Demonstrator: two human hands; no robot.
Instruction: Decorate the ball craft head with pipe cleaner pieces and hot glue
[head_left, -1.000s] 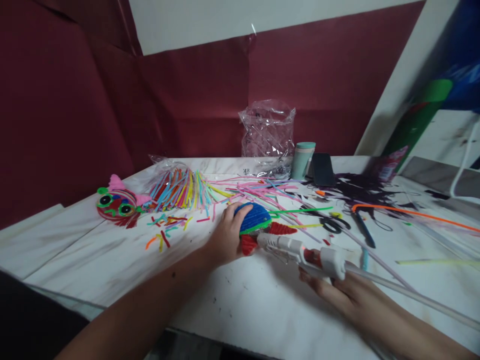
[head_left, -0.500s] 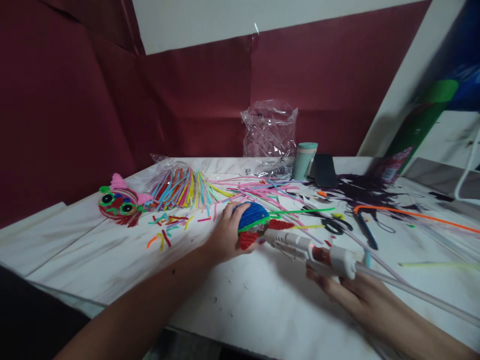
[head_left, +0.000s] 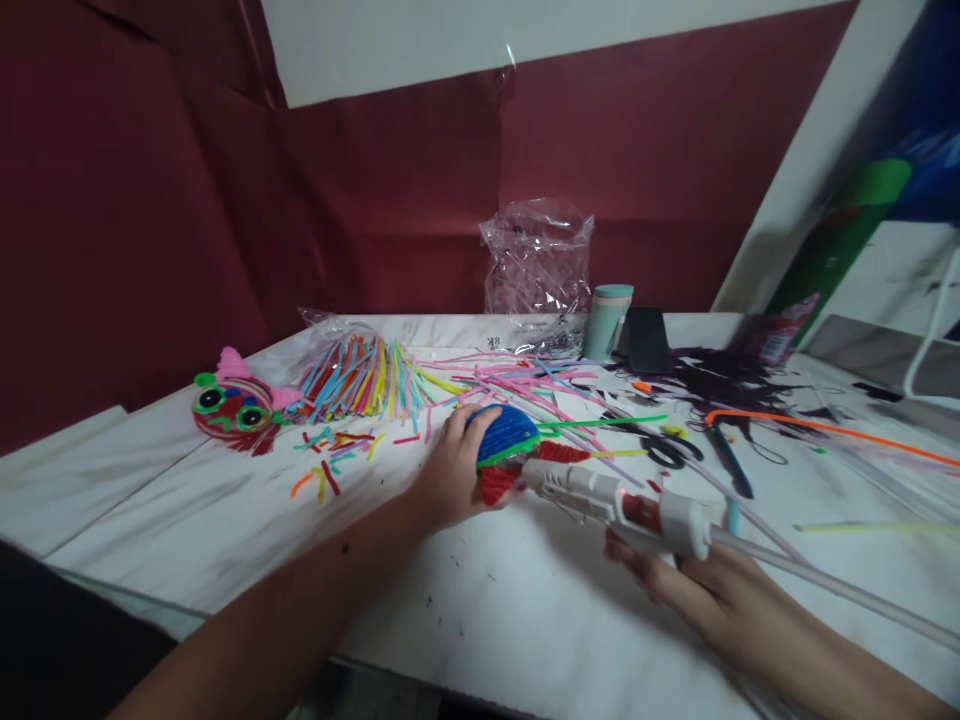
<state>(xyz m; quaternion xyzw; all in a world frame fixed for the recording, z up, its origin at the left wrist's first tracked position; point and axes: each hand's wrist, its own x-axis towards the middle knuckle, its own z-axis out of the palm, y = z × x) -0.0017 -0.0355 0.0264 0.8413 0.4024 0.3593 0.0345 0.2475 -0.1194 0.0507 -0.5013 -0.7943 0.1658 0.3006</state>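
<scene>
At the far left of the pale marbled counter (head_left: 247, 550) sits a red craft piece with big round eyes (head_left: 236, 408) and pink trim, tilted a little toward us. Just beside it a clear bag spills a fan of coloured fuzzy stems (head_left: 360, 380), with short clippings (head_left: 337, 440) scattered in front. Then comes the left hand (head_left: 454, 470), fingers curled over the rounded blue piece (head_left: 508, 435), gripping it by its left side near the middle of the counter; it has a green rim and red fins. Behind it stands a crumpled clear bag (head_left: 536, 260). The white glue gun (head_left: 581, 488) points left at the piece's lower edge, though from here I can't tell if the nozzle touches. Past it are a green tumbler (head_left: 607, 325), a dark phone (head_left: 647, 340) and black-handled scissors (head_left: 667, 452). The right hand (head_left: 679, 585) has its fingers wrapped around the gun's handle, partly hidden beneath the body, and farther right an orange stem (head_left: 832, 425) stretches across the counter
</scene>
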